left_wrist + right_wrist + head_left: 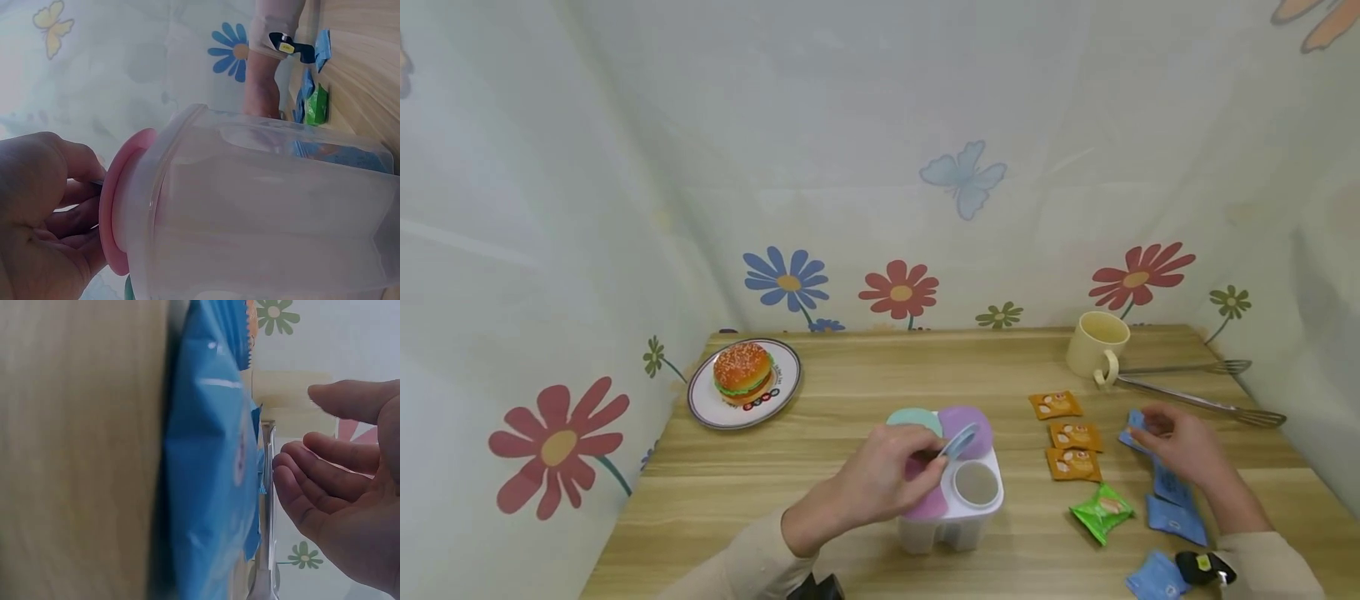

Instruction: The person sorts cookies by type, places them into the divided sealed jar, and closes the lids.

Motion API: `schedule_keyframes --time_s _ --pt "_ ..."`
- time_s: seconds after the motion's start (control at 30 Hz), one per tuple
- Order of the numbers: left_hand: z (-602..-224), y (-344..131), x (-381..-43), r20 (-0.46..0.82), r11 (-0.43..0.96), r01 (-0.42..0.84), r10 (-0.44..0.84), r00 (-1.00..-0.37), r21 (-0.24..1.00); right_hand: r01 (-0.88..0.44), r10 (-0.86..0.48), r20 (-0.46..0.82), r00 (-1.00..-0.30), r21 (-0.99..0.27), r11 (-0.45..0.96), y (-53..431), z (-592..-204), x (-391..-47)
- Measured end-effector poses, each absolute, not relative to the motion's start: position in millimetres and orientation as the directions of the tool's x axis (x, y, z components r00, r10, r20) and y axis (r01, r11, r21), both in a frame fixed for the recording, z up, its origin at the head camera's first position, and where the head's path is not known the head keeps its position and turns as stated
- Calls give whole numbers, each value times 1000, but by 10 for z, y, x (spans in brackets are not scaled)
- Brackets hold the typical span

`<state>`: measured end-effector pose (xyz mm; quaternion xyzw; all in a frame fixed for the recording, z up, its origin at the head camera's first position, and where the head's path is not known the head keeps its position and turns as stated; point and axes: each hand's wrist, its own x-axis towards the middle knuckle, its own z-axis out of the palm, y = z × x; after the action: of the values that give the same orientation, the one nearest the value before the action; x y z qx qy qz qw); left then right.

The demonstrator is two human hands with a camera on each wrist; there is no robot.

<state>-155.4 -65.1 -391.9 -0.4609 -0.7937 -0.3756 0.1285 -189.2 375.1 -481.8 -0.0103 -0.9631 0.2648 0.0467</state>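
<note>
My left hand (pixel 891 471) pinches a light blue round lid (pixel 961 442), tilted up beside the uncovered round opening (pixel 976 483) of a white box (pixel 951 533). Teal (pixel 913 418), purple (pixel 966 421) and pink (pixel 927 504) lids cover its other openings. Something blue (pixel 344 156) shows through the box's translucent wall in the left wrist view. Over at the right, my right hand (pixel 1183 446) is at the far blue packet (pixel 1133 425), thumb and fingers apart in the right wrist view. Other blue packets (pixel 1176 518) lie below that hand and near the wrist.
Three orange packets (pixel 1075 435) and a green packet (pixel 1102 512) lie between box and right hand. A yellow mug (pixel 1097 346) stands behind, near two metal whisks (pixel 1206 398). A burger (pixel 742 369) sits on a plate (pixel 786 392) at the back left.
</note>
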Motion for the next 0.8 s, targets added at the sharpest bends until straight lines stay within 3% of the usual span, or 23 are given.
schedule_keyframes --time_s 0.3,0.8 --pt "-3906 -667 -1566 535 316 824 640 -551 470 18 27 12 -1000 -472 881 3819 -4837 -1963" --pt "-3894 -656 -1537 519 321 810 639 -568 490 -23 -26 -1 -1000 -406 914 3882 -4847 -2038"
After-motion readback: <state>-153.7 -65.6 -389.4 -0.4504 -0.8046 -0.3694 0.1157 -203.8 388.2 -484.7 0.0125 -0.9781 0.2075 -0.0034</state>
